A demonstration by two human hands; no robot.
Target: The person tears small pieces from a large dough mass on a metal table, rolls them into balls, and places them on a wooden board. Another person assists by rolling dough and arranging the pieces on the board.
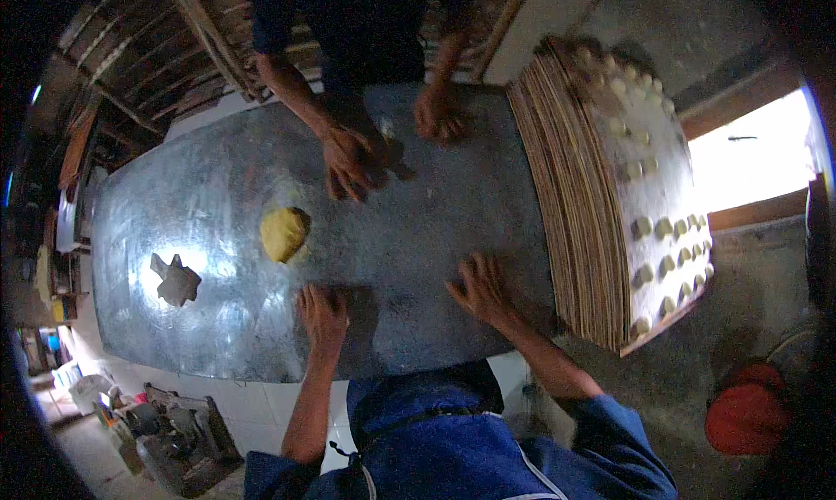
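My left hand [322,317] rests palm down on the dark metal-topped table [409,239] near its front edge. Its fingers are curled under, and whatever lies beneath them is hidden. To its right, my right hand [482,288] lies on the tabletop with fingers stretched and thumb apart; nothing shows in it. Beyond my left hand sits a rounded lump of yellow dough [284,234]. Across the table, another person's hands [353,159] work low over the surface, slightly blurred.
A dark, flat, jagged piece [177,282] lies at the table's left. Along the right end, a tall stack of thin wooden boards [570,204] carries rows of small pale dough pieces [666,228]. A red rounded object [747,410] is at lower right, a dark machine [187,439] at lower left.
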